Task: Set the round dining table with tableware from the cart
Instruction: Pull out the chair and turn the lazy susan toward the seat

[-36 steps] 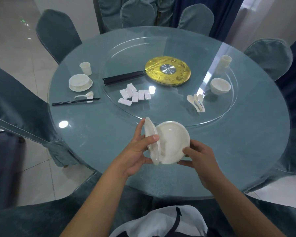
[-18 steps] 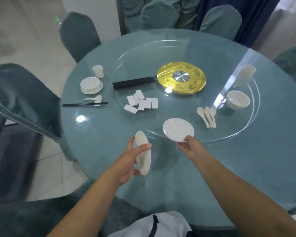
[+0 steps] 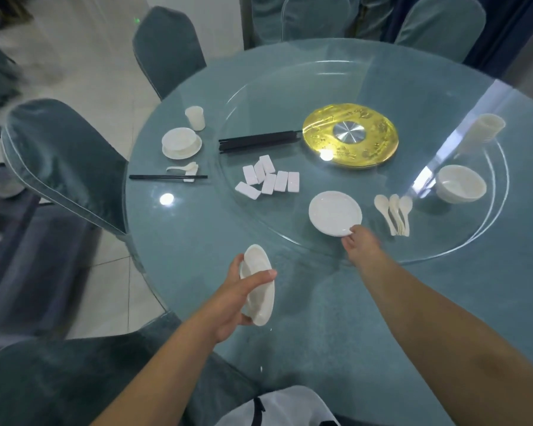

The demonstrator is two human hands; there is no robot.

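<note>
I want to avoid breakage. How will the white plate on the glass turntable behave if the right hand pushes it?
The plate looks glazed and the glass turntable is smooth, so it would probably slide easily. It seems rigid and likely ceramic, so a knock could chip it. The right hand holds only its near rim, so lifting there may tilt it.

Round teal glass-topped table (image 3: 197, 241); at ten o'clock, white cup (image 3: 195, 117), bowl-on-saucer (image 3: 181, 142), black chopsticks (image 3: 166, 177); glass turntable (image 3: 290, 96) centred.

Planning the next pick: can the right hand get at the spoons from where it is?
Probably yes. The right hand holds the plate's near rim, and the spoons lie just to its right on the glass turntable, nothing between. It must release the plate first.
</note>
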